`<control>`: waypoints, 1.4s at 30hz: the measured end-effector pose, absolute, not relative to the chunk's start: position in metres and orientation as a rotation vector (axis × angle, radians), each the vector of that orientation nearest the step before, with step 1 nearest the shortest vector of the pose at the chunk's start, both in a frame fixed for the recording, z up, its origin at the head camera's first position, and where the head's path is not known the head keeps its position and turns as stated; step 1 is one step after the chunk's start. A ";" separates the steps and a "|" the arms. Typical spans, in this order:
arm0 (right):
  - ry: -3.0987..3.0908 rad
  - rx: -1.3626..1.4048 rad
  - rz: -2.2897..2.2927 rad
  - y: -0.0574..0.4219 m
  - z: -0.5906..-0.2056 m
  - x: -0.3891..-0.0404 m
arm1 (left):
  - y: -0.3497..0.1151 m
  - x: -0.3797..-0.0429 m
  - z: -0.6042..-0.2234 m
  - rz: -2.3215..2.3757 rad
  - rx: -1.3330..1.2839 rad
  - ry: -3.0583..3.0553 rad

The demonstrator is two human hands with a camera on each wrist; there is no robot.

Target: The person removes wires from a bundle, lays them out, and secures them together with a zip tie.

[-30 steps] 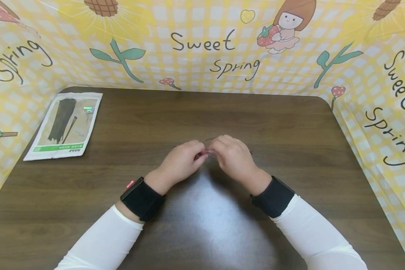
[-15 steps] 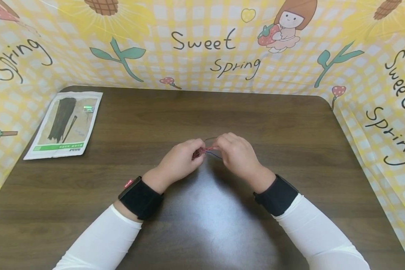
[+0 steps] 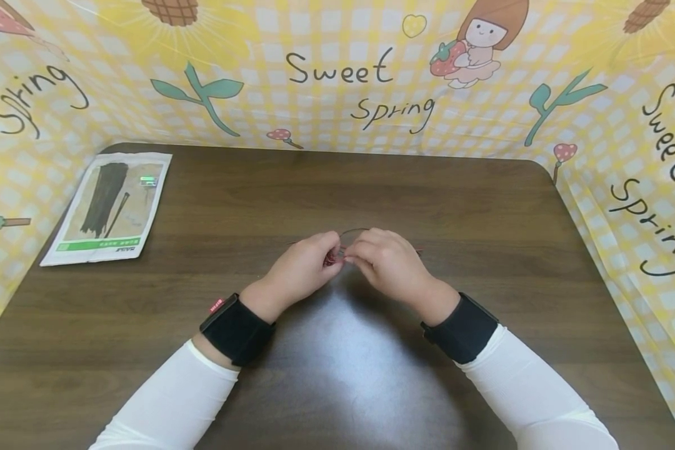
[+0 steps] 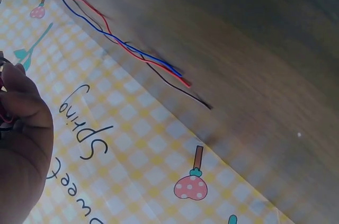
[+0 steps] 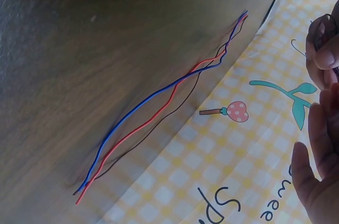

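Over the middle of the table, my left hand (image 3: 300, 265) grips a small bundle of thin dark and red wires (image 3: 330, 257). My right hand (image 3: 390, 262) meets it at the fingertips, its thumb and forefinger pinching the wires there. One dark strand (image 3: 353, 230) arches between the hands on the far side. In the right wrist view, loose red, blue and black wire lengths (image 5: 159, 91) run to free ends. The left wrist view has similar wire ends (image 4: 124, 44) in the same colours. Fingers hide most of the bundle's middle.
A white-edged flat packet (image 3: 107, 209) with a picture of dark strips lies at the table's (image 3: 259, 194) far left. Yellow checked cloth (image 3: 326, 37) with printed flowers stands around the back and sides. Black bands (image 3: 461, 328) wrap both wrists.
Half a second ago my right hand was slightly farther right, with red and blue strands stretched between the hands. It has come back left against my left fingertips. The left hand hardly moved.
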State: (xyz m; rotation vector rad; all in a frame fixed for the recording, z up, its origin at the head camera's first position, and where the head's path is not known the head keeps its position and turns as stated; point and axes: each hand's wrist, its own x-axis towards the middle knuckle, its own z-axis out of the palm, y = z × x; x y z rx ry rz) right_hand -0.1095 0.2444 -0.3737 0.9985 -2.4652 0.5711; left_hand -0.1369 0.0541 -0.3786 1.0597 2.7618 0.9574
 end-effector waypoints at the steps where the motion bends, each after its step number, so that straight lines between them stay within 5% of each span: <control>1: -2.471 0.990 0.570 0.244 -0.374 -0.109 | 0.054 -0.137 -0.378 0.951 1.057 2.758; 42: -2.486 0.707 0.404 0.293 -0.380 -0.120 | 0.041 -0.139 -0.382 0.827 1.102 2.797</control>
